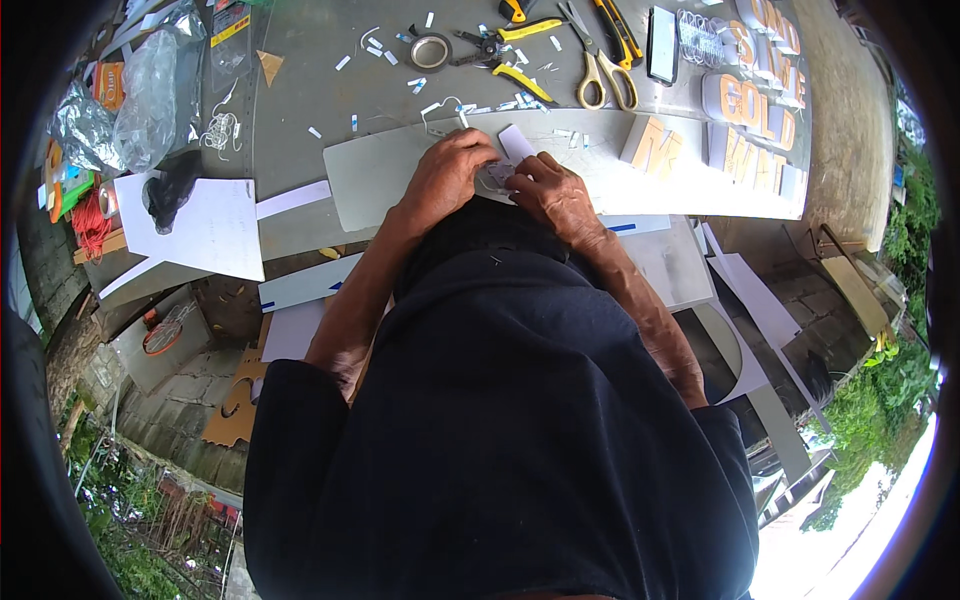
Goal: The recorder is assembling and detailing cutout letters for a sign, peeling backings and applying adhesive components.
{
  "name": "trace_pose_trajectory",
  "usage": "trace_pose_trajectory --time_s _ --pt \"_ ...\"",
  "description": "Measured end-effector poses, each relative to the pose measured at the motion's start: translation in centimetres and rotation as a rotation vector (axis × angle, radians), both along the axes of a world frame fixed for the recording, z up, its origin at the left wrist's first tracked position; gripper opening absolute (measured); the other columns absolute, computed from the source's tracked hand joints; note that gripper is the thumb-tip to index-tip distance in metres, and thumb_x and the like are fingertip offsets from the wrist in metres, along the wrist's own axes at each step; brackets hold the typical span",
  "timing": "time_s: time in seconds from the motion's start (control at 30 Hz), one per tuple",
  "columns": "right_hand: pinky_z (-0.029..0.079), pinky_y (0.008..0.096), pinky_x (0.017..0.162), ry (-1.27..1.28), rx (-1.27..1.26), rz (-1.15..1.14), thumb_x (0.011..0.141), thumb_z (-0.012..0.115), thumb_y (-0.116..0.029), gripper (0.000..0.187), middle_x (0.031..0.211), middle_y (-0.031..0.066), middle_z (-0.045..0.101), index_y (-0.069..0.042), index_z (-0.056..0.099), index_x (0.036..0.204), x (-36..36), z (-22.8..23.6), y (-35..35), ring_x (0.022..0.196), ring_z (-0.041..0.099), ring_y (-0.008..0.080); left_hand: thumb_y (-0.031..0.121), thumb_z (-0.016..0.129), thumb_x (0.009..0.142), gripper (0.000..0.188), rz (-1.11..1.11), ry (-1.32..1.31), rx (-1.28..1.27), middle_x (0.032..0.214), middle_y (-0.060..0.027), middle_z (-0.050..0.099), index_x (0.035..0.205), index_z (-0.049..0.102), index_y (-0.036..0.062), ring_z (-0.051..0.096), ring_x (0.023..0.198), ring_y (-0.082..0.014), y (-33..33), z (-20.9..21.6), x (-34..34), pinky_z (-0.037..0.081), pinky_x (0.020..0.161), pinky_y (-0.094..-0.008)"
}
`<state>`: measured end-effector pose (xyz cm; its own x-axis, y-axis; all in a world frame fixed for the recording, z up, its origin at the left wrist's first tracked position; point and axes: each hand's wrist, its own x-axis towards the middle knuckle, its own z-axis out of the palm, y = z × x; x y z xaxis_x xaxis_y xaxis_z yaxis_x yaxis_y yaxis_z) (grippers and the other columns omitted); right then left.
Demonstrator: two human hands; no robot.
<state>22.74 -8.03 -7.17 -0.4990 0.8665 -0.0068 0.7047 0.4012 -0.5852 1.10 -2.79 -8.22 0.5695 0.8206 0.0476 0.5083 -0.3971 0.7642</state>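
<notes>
Both of my hands meet at the near edge of a pale grey panel [375,165], close to my body. My left hand [452,172] is closed, its fingertips pinching a small pale piece [495,177]. From the other side my right hand [553,196] grips the same piece with curled fingers. My fingers cover much of it, so its exact kind is hidden. Just beyond the fingertips stands a short white strip [515,142]. A thin white wire [445,104] curls on the table past my left hand.
Ahead lie black tape [430,52], yellow-handled wire strippers [505,60], scissors [603,75], a yellow-black cutter [622,40], a phone [662,45] and scattered white scraps. Block letters [745,103] stand at right. Plastic bags [150,110] and a white sheet [205,225] lie left.
</notes>
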Motion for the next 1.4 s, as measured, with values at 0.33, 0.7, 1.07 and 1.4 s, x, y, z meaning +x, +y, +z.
trace_pose_trajectory --time_s 0.33,0.7,1.07,1.4 --pt "0.053 0.0287 0.056 0.400 -0.442 -0.498 0.090 0.069 -0.006 0.021 0.082 0.0098 0.071 0.005 0.072 0.108 0.0 -0.7 0.9 0.059 0.065 0.0126 -0.002 0.065 0.087 0.048 0.094 -0.102 -0.164 0.104 -0.0125 0.067 0.133 0.057 0.0078 0.066 0.098 -0.0301 -0.3 -0.8 0.3 0.053 0.087 -0.0416" --pt "0.055 0.0276 0.055 0.328 -0.549 -0.621 0.087 0.070 -0.014 0.022 0.074 0.0114 0.074 0.003 0.075 0.099 -1.1 -0.2 2.7 0.057 0.068 0.0134 0.004 0.073 0.081 0.041 0.025 0.048 0.154 0.102 -0.0119 0.073 0.121 0.065 0.0066 0.067 0.097 -0.0321 0.7 -0.3 1.2 0.046 0.093 -0.0436" --pt "0.061 0.0291 0.057 0.482 -0.794 -0.547 0.089 0.068 -0.011 0.020 0.075 0.0123 0.073 0.007 0.073 0.097 0.5 -0.4 4.7 0.063 0.072 0.0163 0.011 0.068 0.085 0.011 -0.003 0.078 0.048 0.089 -0.0124 0.073 0.092 0.076 0.0072 0.070 0.085 -0.0324 3.9 -0.4 2.7 0.054 0.076 -0.0423" --pt "0.055 0.0277 0.048 0.218 -0.664 -0.391 0.090 0.069 -0.014 0.019 0.071 0.0106 0.071 0.003 0.075 0.097 0.5 -0.1 5.3 0.055 0.067 0.0127 0.007 0.068 0.077 0.011 0.012 0.011 0.059 0.079 -0.0170 0.071 0.084 0.076 0.0064 0.070 0.078 -0.0362 4.1 -0.7 2.9 0.055 0.071 -0.0435"
